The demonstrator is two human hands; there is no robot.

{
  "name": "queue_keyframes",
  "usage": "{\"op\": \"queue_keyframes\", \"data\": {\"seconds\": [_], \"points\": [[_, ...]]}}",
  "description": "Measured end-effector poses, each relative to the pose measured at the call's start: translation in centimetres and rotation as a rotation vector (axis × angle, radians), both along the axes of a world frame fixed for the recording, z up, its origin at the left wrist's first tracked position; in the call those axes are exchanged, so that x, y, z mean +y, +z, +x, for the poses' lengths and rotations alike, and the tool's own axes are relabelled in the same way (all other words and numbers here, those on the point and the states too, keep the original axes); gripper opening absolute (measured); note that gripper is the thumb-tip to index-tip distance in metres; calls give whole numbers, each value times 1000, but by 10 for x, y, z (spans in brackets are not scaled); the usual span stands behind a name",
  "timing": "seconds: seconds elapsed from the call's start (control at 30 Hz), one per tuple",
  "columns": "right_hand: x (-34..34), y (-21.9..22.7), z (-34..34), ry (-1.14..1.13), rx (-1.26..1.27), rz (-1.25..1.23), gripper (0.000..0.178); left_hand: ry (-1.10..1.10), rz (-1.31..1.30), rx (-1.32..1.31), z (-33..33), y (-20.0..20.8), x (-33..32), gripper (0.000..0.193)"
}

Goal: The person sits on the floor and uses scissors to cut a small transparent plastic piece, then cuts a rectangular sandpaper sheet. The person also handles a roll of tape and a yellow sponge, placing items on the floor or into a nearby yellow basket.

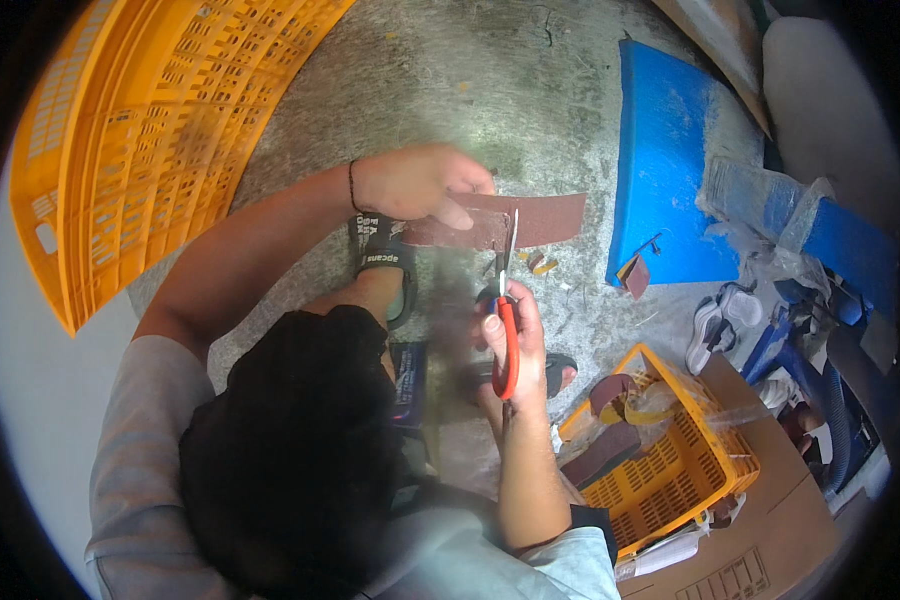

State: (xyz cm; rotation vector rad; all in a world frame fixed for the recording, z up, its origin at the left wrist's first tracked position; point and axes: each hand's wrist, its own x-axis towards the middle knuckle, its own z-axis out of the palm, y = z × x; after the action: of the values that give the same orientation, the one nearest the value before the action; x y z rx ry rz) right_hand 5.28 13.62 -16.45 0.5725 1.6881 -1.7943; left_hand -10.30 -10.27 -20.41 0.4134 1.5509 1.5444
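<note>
Two bare hands are at work, set apart from each other, each closed on a separate item. The left hand (415, 185) pinches the near end of a reddish-brown strip (552, 220), thumb on the upper face; a dark cord bracelet (351, 186) circles its wrist. The strip extends rightward from those fingers, crossing in front of the other hand. The right hand (530, 362) grips red-handled scissors (508, 350) by the loops, blades pointing away from the body. One bright blade lies over the strip near mid-length; the exact gap between the blades cannot be told.

Just beyond the right hand's fingers, to their right, small yellow and brown scraps (542, 265) lie on the concrete floor (420, 95). Farther right is a blue slab (660, 150), with a bundle of brown and yellow swatches (634, 277) at its near edge and clear plastic wrap (760, 200) over its far side. Grey shoes (708, 328) sit below the wrap.

Near the right forearm, on its right, a yellow basket (722, 432) contains brown insole-shaped pieces (600, 457); flattened cardboard (785, 515) adjoins it. Beyond the left forearm, a large yellow crate (65, 220) leans outward. Directly below the left hand is a black sandal (382, 238), worn on a foot.
</note>
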Motion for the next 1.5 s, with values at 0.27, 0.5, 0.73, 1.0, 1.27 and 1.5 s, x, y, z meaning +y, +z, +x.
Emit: {"op": "queue_keyframes", "data": {"seconds": [0.27, 0.5, 0.73, 1.0, 1.27, 1.5], "points": [[-4, 11, -9, -20, -34, -80, 64, 39, -51, -10, 3, 6, 1, 26], [-1, 9, -9, -6, -42, -61, 64, 49, -64, -48, 5, 4, 5, 25], [5, 4, -13, 50, -58, -29, 70, 50, -42, -72, 3, -2, 7, 25], [14, 17, -17, 38, -117, -119, 73, 72, 93, -168, 4, -5, 6, 23], [10, 25, -20, 14, -146, -70, 71, 70, 71, -155, 5, -4, 5, 24], [7, 24, -21, 29, -134, -31, 66, 63, 51, -135, 7, -5, 7, 26]]}}
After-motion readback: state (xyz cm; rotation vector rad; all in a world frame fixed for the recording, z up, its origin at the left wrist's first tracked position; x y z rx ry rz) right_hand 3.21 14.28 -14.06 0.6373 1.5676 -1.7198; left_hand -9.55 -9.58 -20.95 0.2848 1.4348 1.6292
